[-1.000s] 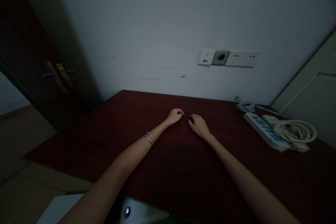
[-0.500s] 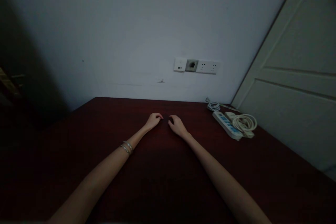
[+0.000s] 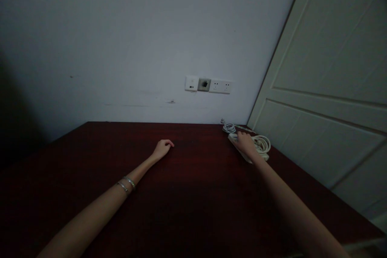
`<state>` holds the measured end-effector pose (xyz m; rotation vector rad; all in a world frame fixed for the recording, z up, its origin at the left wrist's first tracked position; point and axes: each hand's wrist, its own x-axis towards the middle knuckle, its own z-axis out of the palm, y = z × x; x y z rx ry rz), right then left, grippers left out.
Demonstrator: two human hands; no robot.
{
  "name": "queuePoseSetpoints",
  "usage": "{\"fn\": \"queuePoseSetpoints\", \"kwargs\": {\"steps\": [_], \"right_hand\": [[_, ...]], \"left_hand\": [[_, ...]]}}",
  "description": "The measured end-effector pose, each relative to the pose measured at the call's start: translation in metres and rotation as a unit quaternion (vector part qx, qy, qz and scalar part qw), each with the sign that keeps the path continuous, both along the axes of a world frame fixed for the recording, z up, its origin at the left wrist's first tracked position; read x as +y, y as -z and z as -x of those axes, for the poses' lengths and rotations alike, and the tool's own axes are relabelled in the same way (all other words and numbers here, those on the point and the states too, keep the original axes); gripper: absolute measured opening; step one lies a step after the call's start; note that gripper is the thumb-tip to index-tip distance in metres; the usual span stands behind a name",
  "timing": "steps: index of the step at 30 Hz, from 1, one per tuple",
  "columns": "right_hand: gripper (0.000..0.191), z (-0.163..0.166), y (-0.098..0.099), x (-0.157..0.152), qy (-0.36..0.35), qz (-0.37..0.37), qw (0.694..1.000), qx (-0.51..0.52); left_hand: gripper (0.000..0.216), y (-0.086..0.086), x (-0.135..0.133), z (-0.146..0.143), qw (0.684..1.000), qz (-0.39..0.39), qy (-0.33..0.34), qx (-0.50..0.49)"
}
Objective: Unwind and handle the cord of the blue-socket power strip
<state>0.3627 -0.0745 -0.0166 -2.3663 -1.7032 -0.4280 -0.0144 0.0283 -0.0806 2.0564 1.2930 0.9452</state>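
My left hand rests on the dark red tabletop with its fingers curled in, and nothing shows in it. Two silver bracelets circle that wrist. Over to the right, my right hand lies across the middle of a white power strip, its fingers bent over the strip's top and far side. The fingertips are partly hidden. Right beside that hand is a thick coil of white cord. Behind the strip sits a smaller bundle of thin white cable.
A pale wall rises behind the table, with a row of wall sockets above the tabletop. To the right, a white panelled door stands close to the table's edge. The left side is dark.
My right hand has moved right, from beside my left hand onto the power strip. My left hand stays curled on the table. The view has turned a little to the right.
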Motion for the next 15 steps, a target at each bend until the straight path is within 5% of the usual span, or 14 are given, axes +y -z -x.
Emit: {"fn": "queuePoseSetpoints", "kwargs": {"steps": [15], "right_hand": [[0.04, -0.031, 0.011, 0.05, 0.047, 0.148, 0.988, 0.013]], "left_hand": [[0.028, 0.01, 0.008, 0.0, 1.0, -0.004, 0.007, -0.012]]}}
